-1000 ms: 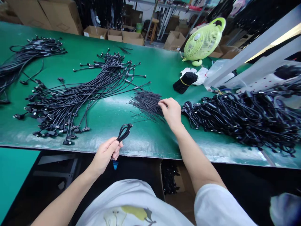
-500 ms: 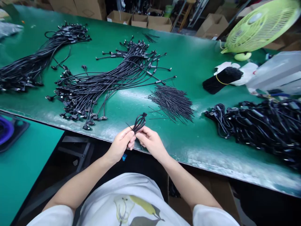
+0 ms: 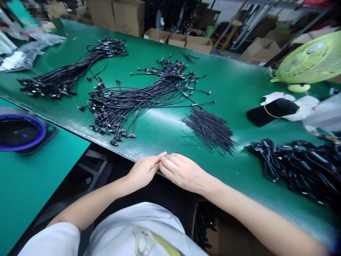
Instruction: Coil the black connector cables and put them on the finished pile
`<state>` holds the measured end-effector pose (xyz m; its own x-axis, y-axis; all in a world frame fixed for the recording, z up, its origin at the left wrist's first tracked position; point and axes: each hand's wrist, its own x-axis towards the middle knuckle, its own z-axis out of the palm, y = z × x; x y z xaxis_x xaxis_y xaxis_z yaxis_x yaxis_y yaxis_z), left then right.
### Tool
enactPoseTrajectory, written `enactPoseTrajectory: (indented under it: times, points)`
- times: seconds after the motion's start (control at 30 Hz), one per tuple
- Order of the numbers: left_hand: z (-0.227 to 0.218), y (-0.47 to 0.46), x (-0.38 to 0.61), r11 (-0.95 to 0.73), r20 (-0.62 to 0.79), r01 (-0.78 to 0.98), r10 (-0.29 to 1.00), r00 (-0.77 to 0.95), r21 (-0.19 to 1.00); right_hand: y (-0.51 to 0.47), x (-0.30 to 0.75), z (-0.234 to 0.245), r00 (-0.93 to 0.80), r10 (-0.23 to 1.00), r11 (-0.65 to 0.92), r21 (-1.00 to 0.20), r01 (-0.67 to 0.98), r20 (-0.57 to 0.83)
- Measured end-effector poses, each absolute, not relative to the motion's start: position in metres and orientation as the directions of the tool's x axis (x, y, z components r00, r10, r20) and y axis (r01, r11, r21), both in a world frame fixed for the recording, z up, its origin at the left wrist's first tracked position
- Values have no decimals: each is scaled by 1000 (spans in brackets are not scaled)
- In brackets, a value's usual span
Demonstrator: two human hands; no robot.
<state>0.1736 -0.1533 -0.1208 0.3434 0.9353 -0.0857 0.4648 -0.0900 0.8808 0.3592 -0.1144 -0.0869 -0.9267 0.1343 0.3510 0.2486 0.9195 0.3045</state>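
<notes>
My left hand [image 3: 144, 170] and my right hand [image 3: 183, 172] meet fingertip to fingertip at the near edge of the green table [image 3: 234, 81]. Both hands are closed with their backs up, and whatever lies between the fingers is hidden. A loose pile of thin black twist ties [image 3: 210, 129] lies just beyond my right hand. Farther left a fan of straight black cables [image 3: 144, 97] with connectors is spread out. A heap of coiled black cables [image 3: 301, 167] lies to the right.
A second cable bundle [image 3: 66, 73] lies at the far left. A banded black tie bundle [image 3: 271, 111] and a green fan [image 3: 311, 60] stand at the right. A purple-rimmed round holder [image 3: 21, 131] sits on the lower left surface. Cardboard boxes [image 3: 183, 39] line the far edge.
My right hand left the twist ties and joined my left on the coiled cable. Both hands then dropped to the table's edge, and the cable is now out of sight.
</notes>
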Motion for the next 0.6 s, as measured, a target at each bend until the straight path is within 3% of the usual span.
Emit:
enactPoseTrajectory:
  times: [0.13,0.4,0.5,0.6]
  points:
    - [-118,-156,170,25,-190,482,936,297,876,-115,356,-79,-969,151,913,348,213,195]
    - [-128,-155,177,-78,-203,609,903,379,789,-128,348,-86,-989,143,847,514,139,32]
    - [-123,-149,178,-64,-216,583,892,398,810,-115,346,-90,-971,225,861,449,237,82]
    - [-114,-143,179,82,-273,474,896,351,877,-99,341,-91,-917,365,867,300,398,160]
